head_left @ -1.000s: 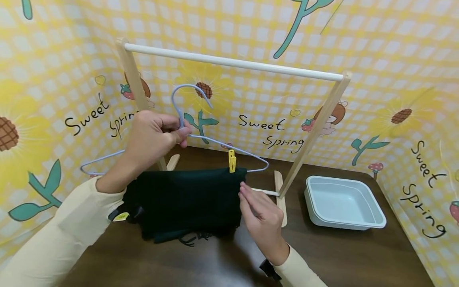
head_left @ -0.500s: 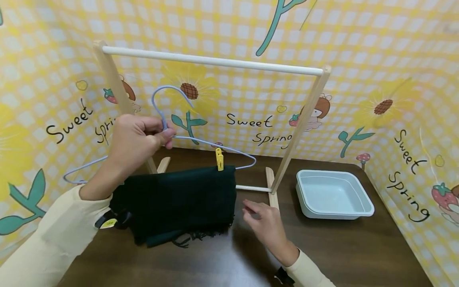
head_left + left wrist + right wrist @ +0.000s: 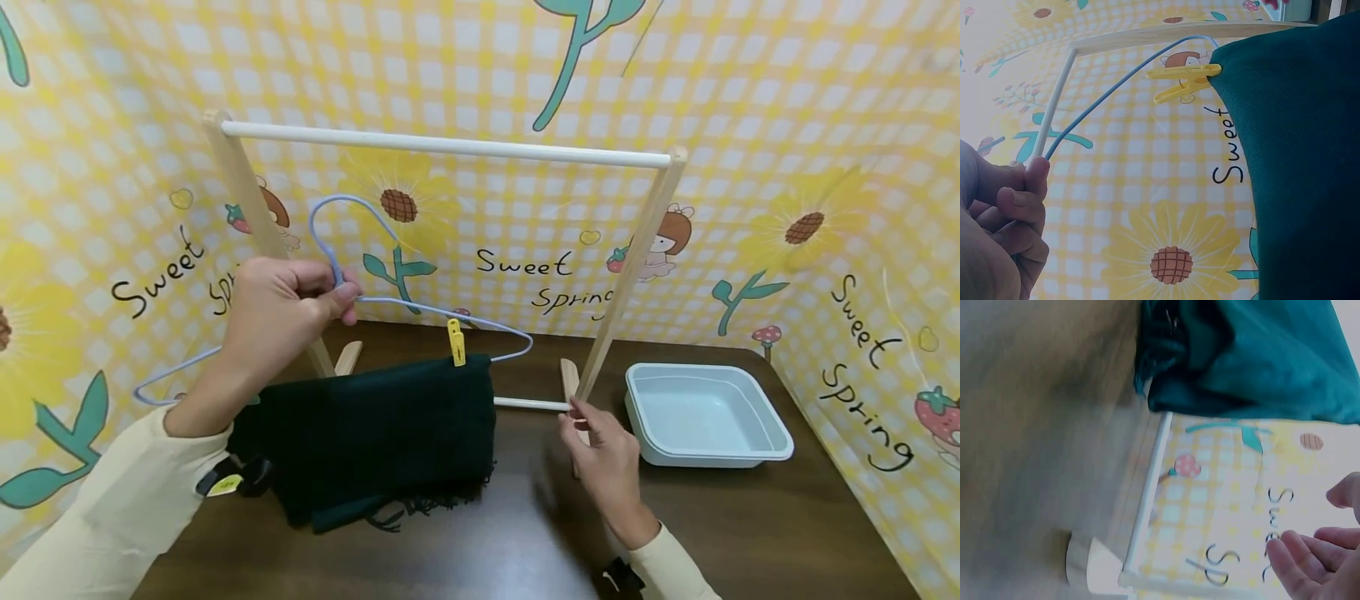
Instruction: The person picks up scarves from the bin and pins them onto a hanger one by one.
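Observation:
My left hand (image 3: 281, 304) pinches a light blue hanger (image 3: 341, 197) just below its hook and holds it up before the rack. Over its lower bar lies a folded dark green scarf (image 3: 375, 425) with fringed ends. A yellow clothespin (image 3: 457, 342) clips the scarf's right top corner to the hanger; the left wrist view shows this clothespin (image 3: 1185, 73) at the cloth edge. The scarf's left end is partly hidden behind my left forearm. My right hand (image 3: 606, 458) is apart from the scarf, thumb and fingers spread with nothing between them in the right wrist view.
A wooden rack with a white top rod (image 3: 450, 145) stands behind the hanger, and its lower rod (image 3: 532, 405) runs close above the brown table (image 3: 525, 550). To the right sits a pale blue basin (image 3: 633, 417). Yellow checked cloth walls surround the table.
My right hand has drawn away from the scarf's right edge, moving right towards the rack's foot. My left hand keeps its pinch on the hanger. The head view has shifted slightly.

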